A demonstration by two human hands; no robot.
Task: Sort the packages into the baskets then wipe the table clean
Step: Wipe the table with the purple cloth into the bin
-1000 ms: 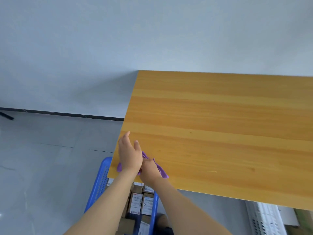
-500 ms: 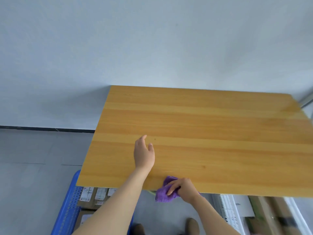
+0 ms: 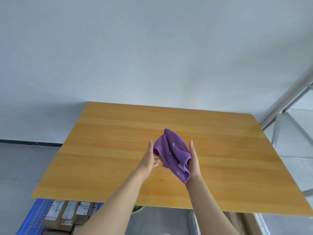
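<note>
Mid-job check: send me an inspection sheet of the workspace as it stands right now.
Surface: light wooden tabletop, only the hands and cloth above it.
Job's things: purple textured cloth held above the table between both hands; labelled cardboard packages in a blue perforated plastic basket below the near left edge.
Clutter: nothing seen.
Grippers: left hand grips one edge of the cloth; right hand lies against its other side, grip hidden.
Cables: nothing seen.
Surroundings: pale wall, grey floor, metal shelf frame at right.
</note>
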